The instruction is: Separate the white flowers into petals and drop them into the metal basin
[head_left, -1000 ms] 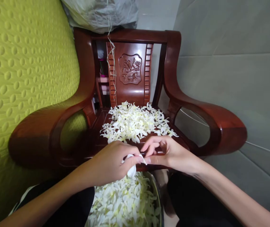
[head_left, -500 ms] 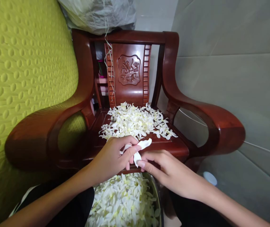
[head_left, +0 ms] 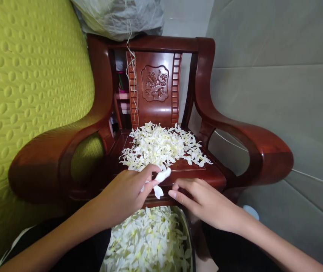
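Note:
My left hand (head_left: 133, 190) pinches a white flower (head_left: 158, 190) between thumb and fingers, its long petals sticking out to the right and downward. Just right of it, my right hand (head_left: 201, 200) hovers apart from the flower, its fingers curled and thumb tip close to the forefinger; nothing shows in them. Both hands are over the front edge of the wooden chair seat (head_left: 203, 175). On that seat lies a loose heap of white flowers (head_left: 161, 145). Below my hands, a round basin (head_left: 191, 238) is filled with many white flowers with yellowish centres (head_left: 150, 238).
Wide curved armrests (head_left: 252, 151) flank the seat. A yellow studded panel (head_left: 31, 75) stands at left, a grey tiled wall (head_left: 277, 75) at right. A whitish bag (head_left: 118, 19) with hanging string sits above the chair back. A pale round object (head_left: 251, 212) is at lower right.
My right hand has let go of the flower's petal, and a gap now separates the hands. My left hand has shifted slightly left with the flower.

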Tool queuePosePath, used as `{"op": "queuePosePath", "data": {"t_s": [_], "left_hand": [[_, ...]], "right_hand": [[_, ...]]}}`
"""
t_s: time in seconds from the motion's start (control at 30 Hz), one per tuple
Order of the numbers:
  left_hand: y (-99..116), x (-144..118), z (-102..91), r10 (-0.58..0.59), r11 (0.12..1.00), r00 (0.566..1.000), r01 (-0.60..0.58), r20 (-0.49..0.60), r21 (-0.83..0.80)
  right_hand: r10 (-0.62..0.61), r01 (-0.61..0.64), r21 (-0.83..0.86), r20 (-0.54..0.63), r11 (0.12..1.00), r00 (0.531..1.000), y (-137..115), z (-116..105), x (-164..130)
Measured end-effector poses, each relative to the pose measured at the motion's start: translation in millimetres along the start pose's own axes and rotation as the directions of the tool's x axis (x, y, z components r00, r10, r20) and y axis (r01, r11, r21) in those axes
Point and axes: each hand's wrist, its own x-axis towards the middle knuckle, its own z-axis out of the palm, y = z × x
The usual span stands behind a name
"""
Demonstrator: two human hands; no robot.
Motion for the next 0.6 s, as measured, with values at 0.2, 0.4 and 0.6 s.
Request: {"op": "queuePosePath", "data": {"t_s": [0.2, 0.4, 0.6], "left_hand": [[-17, -6, -14.0, -0.040, 0.998, 0.969, 0.027, 0.243, 0.055], [-45, 1, 5.5, -0.105, 0.979, 0.835, -0.010, 0.540, 0.205], [-86, 40, 33.6, -0.215, 0.939, 0.873, 0.062, 0.437, 0.339]], "right_hand": [[-0.010, 0.026, -0.104, 0.154, 0.994, 0.988, 21, -4, 13], [0.059, 0.014, -0.139, 0.504, 0.990, 0.861, 34, -1, 17], [0.031, 0.050, -0.141, 0.516, 0.989, 0.856, 28, 4, 19]]}}
